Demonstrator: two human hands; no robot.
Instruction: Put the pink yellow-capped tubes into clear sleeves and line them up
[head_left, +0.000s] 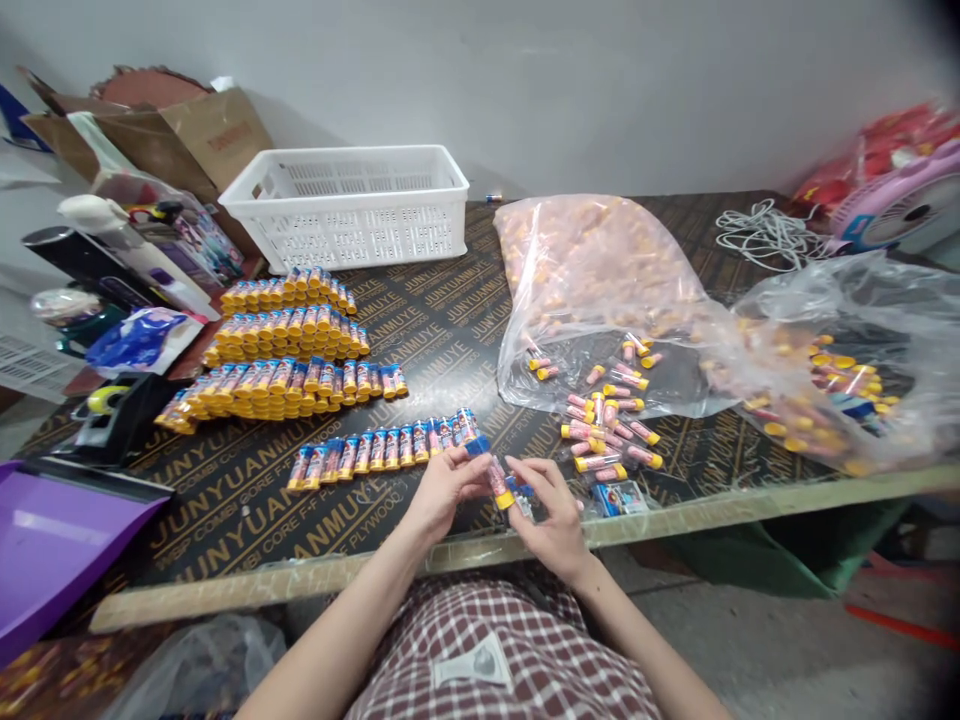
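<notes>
Close to the table's front edge, my left hand (448, 488) pinches a small clear tube of pink contents (498, 482), its yellow cap pointing down and something blue at its upper end. My right hand (551, 515) is curled around the lower end, fingertips at the yellow cap; a bit of blue, printed material shows by its fingers. Just beyond my left hand lies a row of labelled tubes (384, 449) with blue and yellow ends. Unlabelled pink tubes with yellow caps (600, 432) lie loose in a pile to the right. Beside them rests a small stack of blue printed labels (619, 498).
Stacked rows of labelled tubes (285, 335) stand on the left, before a white plastic basket (360, 225). A large clear bag of tubes (600, 250) and a second bag (847, 400) fill the right. A tape dispenser (105, 420), purple dustpan (60, 540) and pink fan (892, 205) sit around the edges.
</notes>
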